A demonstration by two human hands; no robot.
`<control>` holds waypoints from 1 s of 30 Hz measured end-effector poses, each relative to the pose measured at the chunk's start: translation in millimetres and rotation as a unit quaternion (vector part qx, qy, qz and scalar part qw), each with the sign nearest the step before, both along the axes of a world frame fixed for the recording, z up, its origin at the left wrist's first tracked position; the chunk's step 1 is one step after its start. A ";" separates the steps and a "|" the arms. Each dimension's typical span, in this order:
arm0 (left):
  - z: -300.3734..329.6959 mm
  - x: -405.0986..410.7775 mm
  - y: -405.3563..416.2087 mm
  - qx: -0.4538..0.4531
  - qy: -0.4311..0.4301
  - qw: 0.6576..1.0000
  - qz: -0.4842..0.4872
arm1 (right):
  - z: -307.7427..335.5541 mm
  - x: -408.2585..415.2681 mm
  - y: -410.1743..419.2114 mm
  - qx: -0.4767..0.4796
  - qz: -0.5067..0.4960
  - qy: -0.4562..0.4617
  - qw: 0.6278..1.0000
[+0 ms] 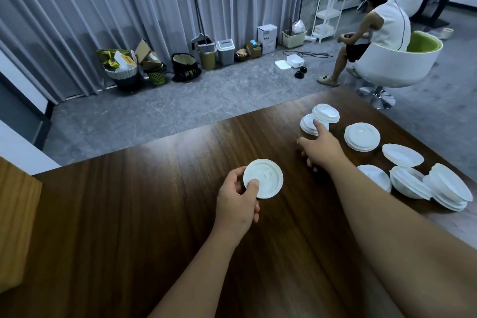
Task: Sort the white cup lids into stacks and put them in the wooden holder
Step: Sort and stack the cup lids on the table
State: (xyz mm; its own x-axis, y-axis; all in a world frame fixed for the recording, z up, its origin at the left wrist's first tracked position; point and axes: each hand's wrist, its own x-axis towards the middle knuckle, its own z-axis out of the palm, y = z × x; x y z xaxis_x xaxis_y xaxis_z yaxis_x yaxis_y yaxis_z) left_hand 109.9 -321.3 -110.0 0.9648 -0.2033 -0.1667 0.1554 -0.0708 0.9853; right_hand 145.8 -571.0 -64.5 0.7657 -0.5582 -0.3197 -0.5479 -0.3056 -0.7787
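Note:
My left hand [238,201] holds a white cup lid [265,178] by its near edge, thumb on top, above the dark wooden table [154,214]. My right hand [320,147] reaches toward the far right, its forefinger touching a small lid stack [308,124] with another lid [325,112] leaning on it. More white lids lie on the right: a stack [362,136], a single lid [402,154], and several overlapping piles [449,188] near the table's right edge. A light wooden piece [15,224], perhaps the holder, sits at the far left.
Beyond the table's far edge is grey floor with bins, bags and boxes [180,59] along a curtain. A person [376,31] sits in a white chair at the back right, close to the table corner.

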 end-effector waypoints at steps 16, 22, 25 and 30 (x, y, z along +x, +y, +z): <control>-0.3 -2.3 0.2 -0.025 -0.004 0.999 0.032 | -20.4 -60.5 52.4 -0.212 0.081 0.008 0.974; 0.9 -3.5 0.8 -0.033 -0.002 0.998 0.045 | -12.8 -53.6 50.0 -0.238 0.130 0.037 0.962; 0.1 -0.3 0.0 -0.027 -0.005 0.999 0.042 | -11.5 -63.4 43.1 -0.138 0.094 -0.033 0.985; 6.4 14.0 -9.5 -0.002 -0.002 0.999 0.038 | -8.5 -73.0 39.8 0.035 0.009 -0.123 0.992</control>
